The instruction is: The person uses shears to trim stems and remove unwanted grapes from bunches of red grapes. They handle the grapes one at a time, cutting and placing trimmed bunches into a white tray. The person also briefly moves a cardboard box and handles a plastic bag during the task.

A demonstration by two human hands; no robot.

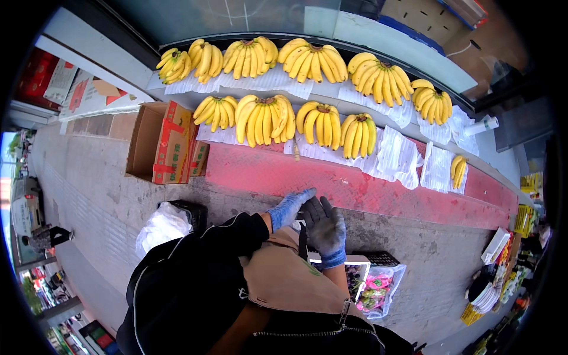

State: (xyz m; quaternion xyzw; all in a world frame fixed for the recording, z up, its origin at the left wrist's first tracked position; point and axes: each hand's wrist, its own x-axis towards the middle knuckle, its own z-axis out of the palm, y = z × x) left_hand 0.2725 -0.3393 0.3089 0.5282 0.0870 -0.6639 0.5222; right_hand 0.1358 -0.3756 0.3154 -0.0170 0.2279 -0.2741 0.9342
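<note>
Both of my hands wear blue knit gloves with grey coating. My left hand [290,207] points right, its fingertips beside those of my right hand. My right hand [326,228] is palm up with nothing on the palm, fingers apart. Whether the left palm holds anything is hidden. Ahead, on a red metal step [266,173] lined with white foam sheets [395,157], lie banana bunches: a large one [265,120], one [319,124], one [358,135], and a small one [459,172] far right. More bunches [313,60] line the grey ledge behind, below the window.
An open cardboard box [171,146] stands left of the step. Near my left arm is a white plastic bag [164,226] by a black crate [193,215]. Right of my apron are a box of grapes [353,277] and a lined crate of fruit [377,290]. People are farther off on both sides.
</note>
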